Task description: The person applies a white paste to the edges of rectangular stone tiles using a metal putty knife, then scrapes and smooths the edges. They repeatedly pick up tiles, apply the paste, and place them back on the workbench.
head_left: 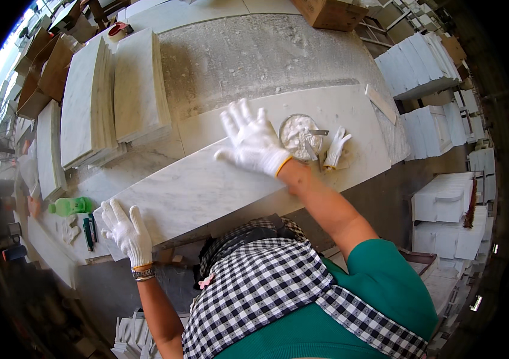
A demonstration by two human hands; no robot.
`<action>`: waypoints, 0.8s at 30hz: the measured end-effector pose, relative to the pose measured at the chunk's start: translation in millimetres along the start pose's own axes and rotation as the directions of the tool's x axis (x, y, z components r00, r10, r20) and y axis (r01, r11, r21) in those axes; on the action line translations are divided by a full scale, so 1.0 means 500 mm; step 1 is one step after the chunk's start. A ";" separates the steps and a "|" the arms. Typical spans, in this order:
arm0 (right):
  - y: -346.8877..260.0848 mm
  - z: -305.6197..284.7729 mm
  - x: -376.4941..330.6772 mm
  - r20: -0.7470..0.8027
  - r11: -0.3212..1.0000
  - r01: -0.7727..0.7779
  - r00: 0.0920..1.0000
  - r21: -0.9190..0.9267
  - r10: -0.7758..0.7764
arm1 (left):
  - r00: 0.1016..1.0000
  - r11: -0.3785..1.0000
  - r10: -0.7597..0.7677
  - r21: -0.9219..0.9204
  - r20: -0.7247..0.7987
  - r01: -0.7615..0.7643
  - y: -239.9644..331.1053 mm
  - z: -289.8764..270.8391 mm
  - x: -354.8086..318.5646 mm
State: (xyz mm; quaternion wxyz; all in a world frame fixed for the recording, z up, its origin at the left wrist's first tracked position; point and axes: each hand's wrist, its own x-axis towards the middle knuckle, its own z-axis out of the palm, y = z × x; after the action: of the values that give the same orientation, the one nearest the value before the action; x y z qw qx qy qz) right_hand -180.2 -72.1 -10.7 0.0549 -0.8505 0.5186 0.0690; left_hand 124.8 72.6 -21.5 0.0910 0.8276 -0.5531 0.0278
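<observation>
A long white marble slab (pixel 189 194) with grey veins lies slantwise across the worktable in front of me. My left hand (pixel 126 234), in a white knit glove, rests at the slab's left end with its fingers stretched out. Gloved the same way, my right hand (pixel 251 140) is spread over the slab's far edge, holding nothing. Just right of it stands a round tub of white paste (pixel 293 128), with a putty knife (pixel 311 149) and a second blade in it. An empty white glove (pixel 336 148) lies beside the tub.
Two stacks of marble slabs (pixel 142 84) stand at the far left. A green bottle (pixel 70 206) and dark green pen-like tools (pixel 89 232) lie near my left hand. White slab stacks (pixel 419 66) rise on the right; a cardboard box (pixel 329 13) sits at the back.
</observation>
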 end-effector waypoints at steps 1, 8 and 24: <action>0.068 -0.011 -0.005 -0.038 0.978 -0.204 0.978 0.046 0.206 | 1.000 1.000 0.024 -0.006 -0.003 -0.024 0.012 0.000 0.005; 0.016 0.026 -0.021 -0.154 0.994 -0.097 0.983 0.046 0.103 | 1.000 1.000 -0.005 -0.006 -0.021 0.004 0.006 0.005 0.001; 0.191 0.072 -0.247 -0.262 0.911 -0.401 0.872 0.102 0.413 | 0.999 0.999 0.035 0.016 0.010 -0.035 0.039 -0.013 0.003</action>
State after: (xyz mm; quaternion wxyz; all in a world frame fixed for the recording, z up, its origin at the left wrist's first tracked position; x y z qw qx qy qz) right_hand -323.4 -1.7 -26.7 -0.0153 -0.7220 0.6898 -0.0524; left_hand 107.8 65.4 -12.6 0.0811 0.8187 -0.5677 0.0300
